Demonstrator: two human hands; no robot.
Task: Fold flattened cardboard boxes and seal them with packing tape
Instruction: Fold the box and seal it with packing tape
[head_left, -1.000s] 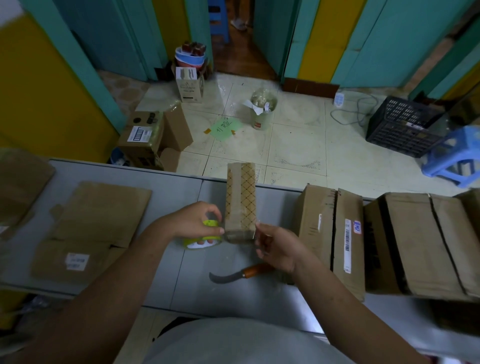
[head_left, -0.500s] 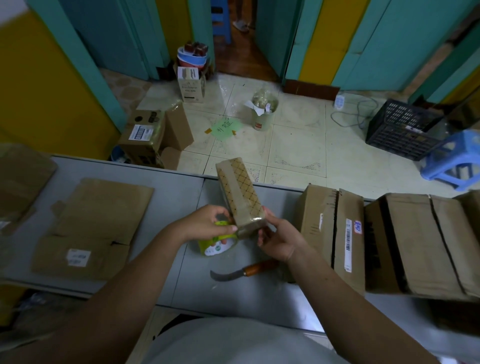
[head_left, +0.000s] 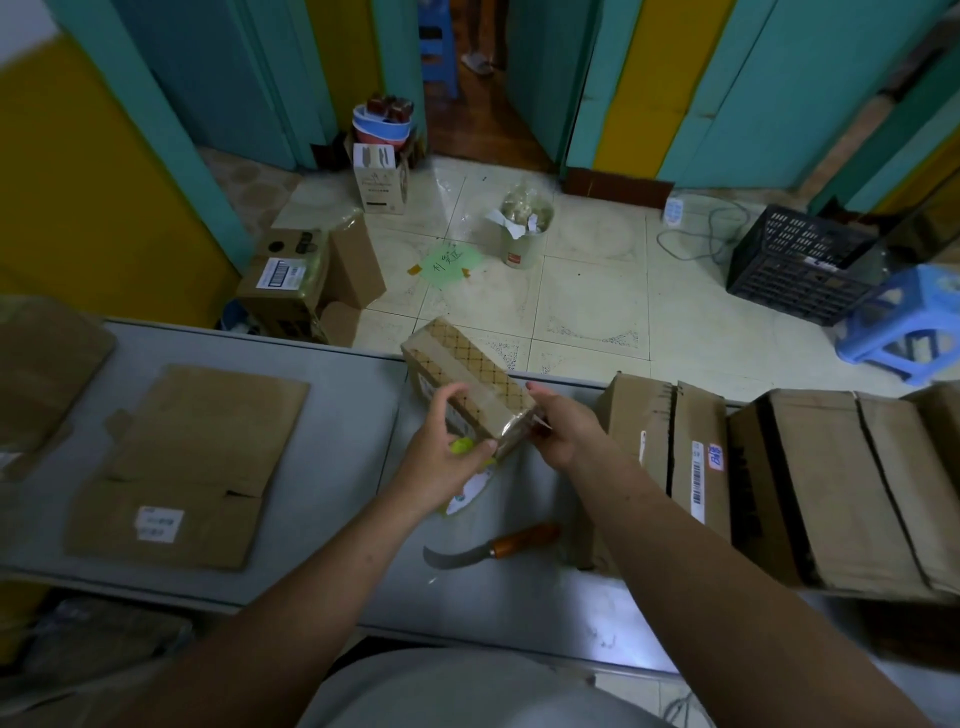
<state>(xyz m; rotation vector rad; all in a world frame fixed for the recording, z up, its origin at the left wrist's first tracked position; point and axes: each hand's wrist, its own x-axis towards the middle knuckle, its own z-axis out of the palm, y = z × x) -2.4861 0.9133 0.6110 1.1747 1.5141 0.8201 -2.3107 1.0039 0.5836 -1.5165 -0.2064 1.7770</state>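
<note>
A small cardboard box (head_left: 470, 371) with a lattice print is held tilted above the grey table (head_left: 343, 426), its far end pointing up-left. My left hand (head_left: 441, 457) grips a yellow-green roll of packing tape (head_left: 467, 488) against the box's near left side, thumb up along the box. My right hand (head_left: 563, 431) grips the box's near end, where clear tape shines over the corner. Flattened cardboard (head_left: 202, 452) lies on the table to the left.
A curved knife (head_left: 493, 545) with a wooden handle lies on the table just below my hands. Larger brown boxes (head_left: 836, 483) stand along the table's right side. More cardboard (head_left: 41, 364) sits at the far left. Beyond the table are floor boxes, a bucket and a black crate (head_left: 795, 265).
The small box has swung from pointing straight away to pointing up-left. Both hands stayed on its near end, and the tape roll came up against its side.
</note>
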